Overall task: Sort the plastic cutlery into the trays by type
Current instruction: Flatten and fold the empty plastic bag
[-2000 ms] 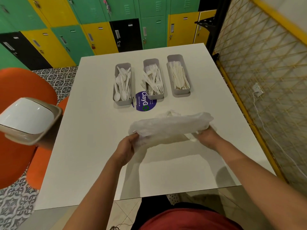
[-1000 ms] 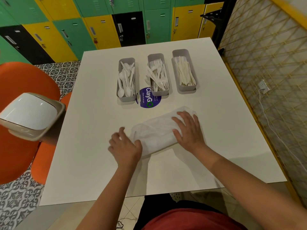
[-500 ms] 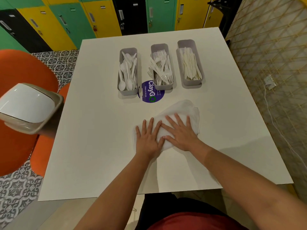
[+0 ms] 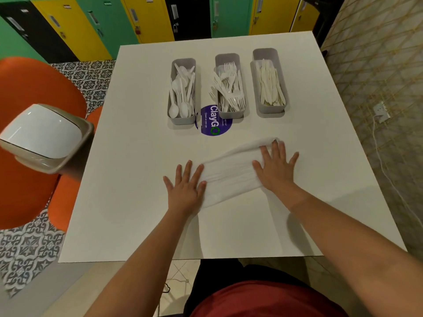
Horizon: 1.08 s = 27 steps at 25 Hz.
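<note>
The left hand lies flat with its fingers straight and spread, pressing down on the near left end of a white plastic bag; it grips nothing. The right hand is likewise flat and spread, pressing on the bag's far right end. The bag stretches between the two hands as a flattened, slanting strip on the white table. Beyond the hands, well apart from the fingertips, three grey trays stand side by side, lengthwise away from the person: the spoon tray ahead of the left hand holds white spoons, the fork tray in the middle holds forks, some sticking over its left edge, and the knife tray ahead of the right hand holds knives. A round purple sticker lies on the table between the bag and the trays, partly under the fork tray. To the left of the left hand, off the table's edge, stands a bin with a white swing lid, with an orange chair behind it. Coloured lockers line the far wall.
</note>
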Motion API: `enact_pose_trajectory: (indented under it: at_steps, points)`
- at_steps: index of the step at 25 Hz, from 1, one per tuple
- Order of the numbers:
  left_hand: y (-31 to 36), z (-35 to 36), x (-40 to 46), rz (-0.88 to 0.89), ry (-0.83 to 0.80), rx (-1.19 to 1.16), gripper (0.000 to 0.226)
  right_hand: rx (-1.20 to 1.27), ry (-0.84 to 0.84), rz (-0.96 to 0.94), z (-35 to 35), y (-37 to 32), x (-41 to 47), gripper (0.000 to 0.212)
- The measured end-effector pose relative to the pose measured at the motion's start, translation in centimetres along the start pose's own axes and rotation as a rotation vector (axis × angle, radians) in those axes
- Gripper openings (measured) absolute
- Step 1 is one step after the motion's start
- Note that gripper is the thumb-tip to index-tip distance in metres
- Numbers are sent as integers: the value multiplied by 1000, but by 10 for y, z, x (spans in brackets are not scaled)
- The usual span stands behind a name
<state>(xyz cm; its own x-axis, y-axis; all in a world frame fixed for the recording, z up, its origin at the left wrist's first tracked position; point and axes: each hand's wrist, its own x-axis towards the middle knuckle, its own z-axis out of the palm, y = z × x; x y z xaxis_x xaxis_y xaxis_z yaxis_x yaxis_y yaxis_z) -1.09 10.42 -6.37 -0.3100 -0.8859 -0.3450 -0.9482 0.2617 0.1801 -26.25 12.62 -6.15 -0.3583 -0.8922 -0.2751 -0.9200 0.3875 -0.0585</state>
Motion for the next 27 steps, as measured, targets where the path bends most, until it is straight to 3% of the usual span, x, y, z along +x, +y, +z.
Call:
enact_pose_trajectory:
  at_steps: [2,4,6,7,9,12,14,17,19,23,25,27]
  points:
    - [4,-4,0,-22,-13,-2,54,11,104,-200,-2,-7,-9,65]
    - [10,-8,-2,-67,30,-13,56,-21,154,-564,6,-15,-26,74]
    - [16,-13,-2,-111,68,-37,56,-45,17,-788,16,-21,-41,82]
    - [19,-16,-2,-124,72,-65,56,-19,-72,-796,18,-24,-46,82]
    - [26,-20,-4,-130,53,-199,54,76,-118,-734,19,-31,-52,70]
    - [30,-26,-6,-130,51,-452,42,260,83,-639,15,-39,-46,25]
    - [26,-29,-6,-167,64,-724,36,484,1,-524,6,-39,-44,19]
    - [10,-30,-5,-281,56,-1089,39,1030,-152,-238,-18,-39,-41,16]
    - [7,-28,-8,-200,51,-964,53,1216,-198,-128,-32,-38,-39,16]
    - [25,-27,-5,205,-15,-654,92,1270,-334,-126,-44,-31,-33,20]
    - [34,-27,-4,308,42,-642,89,1269,-351,-125,-43,-28,-35,20]
    - [42,-27,-5,250,66,-865,67,1192,-339,-191,-37,-23,-38,34]
